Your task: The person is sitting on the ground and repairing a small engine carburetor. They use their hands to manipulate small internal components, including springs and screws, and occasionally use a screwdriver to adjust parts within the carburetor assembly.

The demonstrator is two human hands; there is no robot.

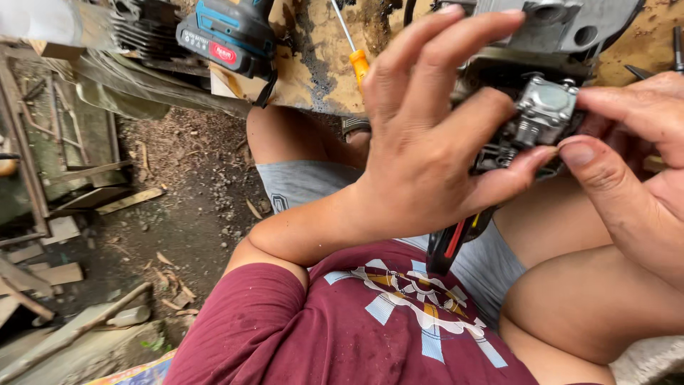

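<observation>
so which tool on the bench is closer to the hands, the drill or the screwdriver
The screwdriver: its orange handle lies just beside the left hand. The blue drill sits farther left.

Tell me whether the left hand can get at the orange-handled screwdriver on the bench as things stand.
Probably yes. The left hand is right beside the screwdriver, with nothing between them, but its thumb is on the small metal part and would have to let go.

— What sort of place is this?

— A rough outdoor repair workshop. There's a stained, oil-blackened wooden workbench [313, 64] carrying a blue cordless drill [231, 36], an orange-handled screwdriver [354, 53] and a finned engine cylinder [146, 28].

— And underfoot?

— A bare dirt floor [192, 185], littered with wood scraps [128, 201] and chips.
</observation>
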